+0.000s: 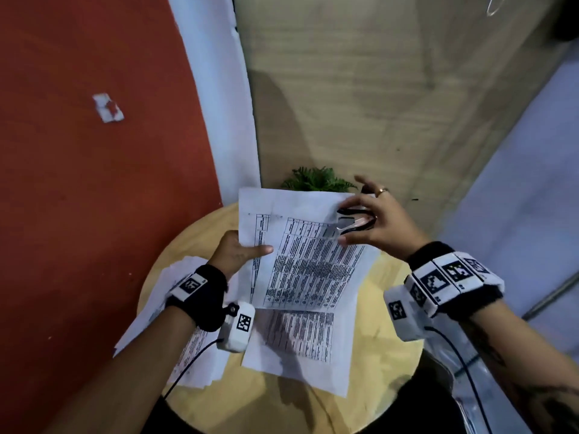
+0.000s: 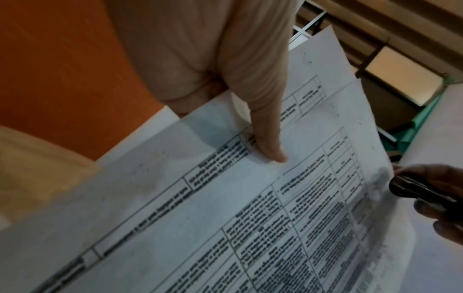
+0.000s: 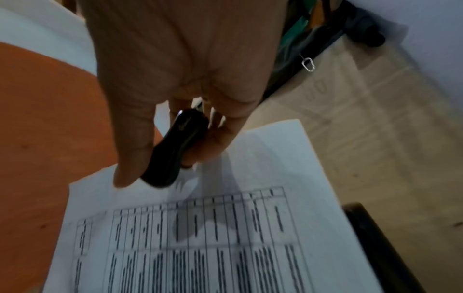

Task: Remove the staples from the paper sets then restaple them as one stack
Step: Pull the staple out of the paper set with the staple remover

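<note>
Two hands share one paper set (image 1: 300, 245), held tilted above the round surface (image 1: 388, 324). Left hand (image 1: 238, 250) pinches the set's left edge, thumb on the printed face, fingers behind. Right hand (image 1: 372, 219) holds a black staple remover (image 1: 355, 221) between thumb and fingers at the set's far right corner; the wrist view shows the tool's tip (image 3: 160, 178) touching or just over that corner. Whether its claws are under a staple cannot be told, and no staple is visible. The tool's long axis runs roughly left to right, nose toward the sheet, so the right hand is the nearer to the corner on which the next pull likely turns, while the left braces the opposite edge. More printed sheets (image 1: 297, 343) lie flat on the surface, below and near left.
</note>
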`<act>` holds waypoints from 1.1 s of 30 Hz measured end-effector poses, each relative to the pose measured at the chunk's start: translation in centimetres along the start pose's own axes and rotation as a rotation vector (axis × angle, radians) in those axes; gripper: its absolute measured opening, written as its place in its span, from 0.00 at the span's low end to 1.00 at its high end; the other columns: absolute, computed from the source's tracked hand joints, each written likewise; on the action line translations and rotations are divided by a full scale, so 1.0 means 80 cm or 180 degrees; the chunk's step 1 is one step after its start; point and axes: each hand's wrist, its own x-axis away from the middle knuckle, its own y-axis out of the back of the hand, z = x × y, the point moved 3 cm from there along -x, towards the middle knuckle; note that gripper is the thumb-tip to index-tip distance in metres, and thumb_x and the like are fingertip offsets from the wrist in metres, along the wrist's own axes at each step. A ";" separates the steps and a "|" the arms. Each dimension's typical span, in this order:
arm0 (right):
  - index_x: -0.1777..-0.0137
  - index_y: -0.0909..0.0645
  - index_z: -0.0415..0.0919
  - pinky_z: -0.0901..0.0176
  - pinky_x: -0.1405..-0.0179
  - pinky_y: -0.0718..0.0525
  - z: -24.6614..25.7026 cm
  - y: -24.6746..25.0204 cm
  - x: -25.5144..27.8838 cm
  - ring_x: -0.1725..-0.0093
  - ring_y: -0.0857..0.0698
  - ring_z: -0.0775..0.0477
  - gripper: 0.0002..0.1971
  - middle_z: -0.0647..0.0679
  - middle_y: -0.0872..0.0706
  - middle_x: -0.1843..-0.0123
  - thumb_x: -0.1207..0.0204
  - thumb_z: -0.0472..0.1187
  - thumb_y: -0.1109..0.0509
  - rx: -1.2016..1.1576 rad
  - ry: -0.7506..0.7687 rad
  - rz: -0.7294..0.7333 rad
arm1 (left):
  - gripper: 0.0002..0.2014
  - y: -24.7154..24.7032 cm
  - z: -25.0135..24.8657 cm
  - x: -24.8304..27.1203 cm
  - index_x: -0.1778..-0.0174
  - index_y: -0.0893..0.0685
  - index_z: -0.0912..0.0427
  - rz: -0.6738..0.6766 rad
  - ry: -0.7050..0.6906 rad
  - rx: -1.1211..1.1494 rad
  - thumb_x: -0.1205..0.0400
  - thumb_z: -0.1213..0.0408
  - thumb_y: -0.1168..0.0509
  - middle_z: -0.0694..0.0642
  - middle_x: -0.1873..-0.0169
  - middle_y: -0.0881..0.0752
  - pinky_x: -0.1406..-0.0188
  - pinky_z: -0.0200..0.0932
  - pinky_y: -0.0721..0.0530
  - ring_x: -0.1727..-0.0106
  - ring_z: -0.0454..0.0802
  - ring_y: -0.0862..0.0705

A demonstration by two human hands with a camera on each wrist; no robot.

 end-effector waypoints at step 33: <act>0.46 0.18 0.49 0.72 0.37 0.26 0.147 0.061 0.037 0.38 0.24 0.62 0.28 0.44 0.23 0.39 0.48 0.50 0.16 0.0267 0.1235 -0.0870 | 0.21 -0.002 -0.240 0.073 0.60 0.12 0.58 -0.0002 -0.1804 -0.1392 0.33 0.42 0.30 0.65 0.60 0.12 0.53 0.62 0.18 0.60 0.60 0.15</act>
